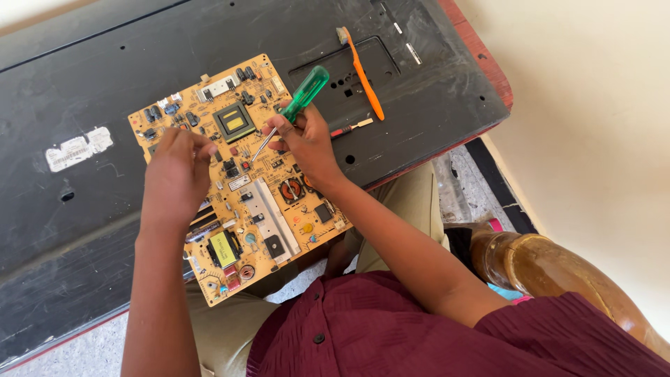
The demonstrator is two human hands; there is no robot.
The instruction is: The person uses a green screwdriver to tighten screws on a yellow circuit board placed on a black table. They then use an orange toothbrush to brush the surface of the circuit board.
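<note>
A tan circuit board [241,202] with many small components lies on a large black panel [84,84]. My right hand [303,143] grips a screwdriver with a green handle [306,92]; its metal shaft slants down to the left, and the tip rests on the board near the middle. My left hand [176,174] lies on the board's left part, fingers curled, fingertips pressing near the screwdriver tip. I cannot tell whether it pinches anything small.
An orange toothbrush [364,73] lies on the black panel at the upper right, with a small red-handled tool [349,129] below it. A wooden chair arm [551,269] stands at the right. The panel's near edge runs over my lap.
</note>
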